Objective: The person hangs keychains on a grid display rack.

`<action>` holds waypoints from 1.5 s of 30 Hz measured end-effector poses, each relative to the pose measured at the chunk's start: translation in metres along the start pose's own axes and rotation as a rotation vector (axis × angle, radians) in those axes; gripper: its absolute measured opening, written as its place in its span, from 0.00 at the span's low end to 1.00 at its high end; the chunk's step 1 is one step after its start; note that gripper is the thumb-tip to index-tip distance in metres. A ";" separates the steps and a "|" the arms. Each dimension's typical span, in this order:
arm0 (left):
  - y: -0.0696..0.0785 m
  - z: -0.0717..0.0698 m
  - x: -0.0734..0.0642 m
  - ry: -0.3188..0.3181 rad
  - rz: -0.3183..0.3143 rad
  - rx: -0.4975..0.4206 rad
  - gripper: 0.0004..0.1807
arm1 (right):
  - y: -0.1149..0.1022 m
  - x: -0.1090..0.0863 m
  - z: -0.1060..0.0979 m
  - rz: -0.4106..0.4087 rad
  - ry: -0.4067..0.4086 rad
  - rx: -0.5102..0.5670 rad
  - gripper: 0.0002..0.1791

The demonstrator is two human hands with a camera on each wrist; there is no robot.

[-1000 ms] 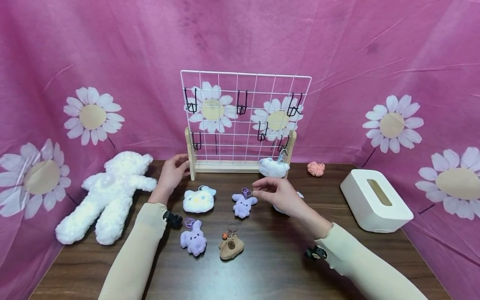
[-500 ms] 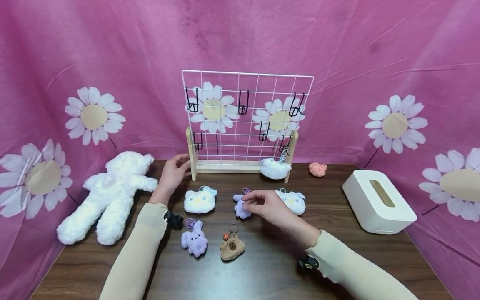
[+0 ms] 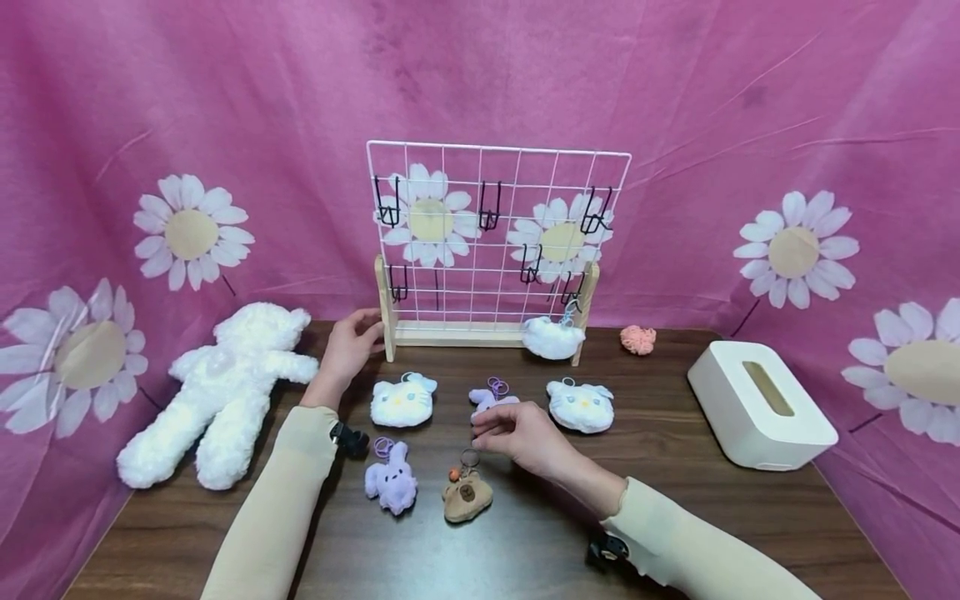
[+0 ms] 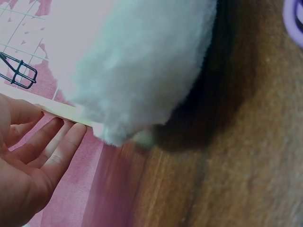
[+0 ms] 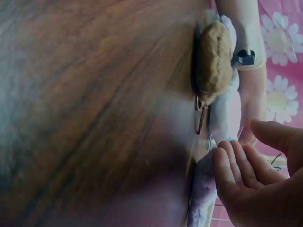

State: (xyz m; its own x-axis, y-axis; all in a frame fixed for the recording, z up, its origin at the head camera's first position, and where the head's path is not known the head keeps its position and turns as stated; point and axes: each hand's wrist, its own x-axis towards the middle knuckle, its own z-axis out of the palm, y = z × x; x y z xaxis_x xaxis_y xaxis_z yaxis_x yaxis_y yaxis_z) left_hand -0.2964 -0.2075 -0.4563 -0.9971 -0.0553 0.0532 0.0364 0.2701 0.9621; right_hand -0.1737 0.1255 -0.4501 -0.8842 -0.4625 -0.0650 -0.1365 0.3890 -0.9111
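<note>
My left hand (image 3: 351, 346) is at the left wooden post (image 3: 386, 321) of a white wire-grid display rack (image 3: 497, 333); in the left wrist view its thumb and fingers pinch the post's edge. My right hand (image 3: 525, 437), fingers loosely bent and nothing between them, hovers by the metal ring of a brown plush keychain (image 3: 467, 498) with an orange bead. In the right wrist view, thumb and fingers stand apart. That hand partly hides a purple plush keychain (image 3: 486, 400) behind it. Another purple plush keychain (image 3: 393, 483) lies to the left.
White cat-face keychains (image 3: 402, 404) (image 3: 581, 407) lie before the rack. A white plush keychain (image 3: 553, 337) is at its lower right hook. Several black hooks (image 3: 490, 217) hang on the grid. A white bear (image 3: 225, 392) lies left; a coral fuzzy bundle (image 3: 637, 340) and white tissue box (image 3: 761, 408) are right.
My right hand has moved toward me and left, from near the right cat-face keychain, over the purple keychain, to the brown keychain's ring. My left hand has stayed at the post.
</note>
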 end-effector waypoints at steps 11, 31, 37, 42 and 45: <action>-0.004 0.005 0.002 0.006 0.001 -0.003 0.22 | 0.000 -0.003 0.012 -0.044 0.030 -0.168 0.12; 0.001 -0.001 0.001 -0.003 0.000 -0.002 0.23 | 0.025 0.011 0.022 -0.212 0.058 -0.415 0.06; -0.001 -0.001 0.003 -0.002 -0.001 -0.005 0.23 | 0.071 0.030 0.031 -0.174 0.106 -0.535 0.08; -0.001 -0.002 0.002 0.002 0.001 -0.001 0.23 | 0.076 0.034 0.034 -0.147 0.107 -0.602 0.10; -0.001 -0.002 0.002 0.002 0.013 -0.002 0.23 | 0.074 0.035 0.034 -0.133 0.093 -0.628 0.12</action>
State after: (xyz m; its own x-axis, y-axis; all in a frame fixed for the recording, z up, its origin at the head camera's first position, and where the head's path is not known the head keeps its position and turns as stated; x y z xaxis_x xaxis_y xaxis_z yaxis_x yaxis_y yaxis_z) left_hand -0.2983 -0.2095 -0.4570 -0.9963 -0.0537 0.0665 0.0497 0.2687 0.9619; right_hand -0.1997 0.1111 -0.5337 -0.8731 -0.4786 0.0931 -0.4576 0.7383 -0.4955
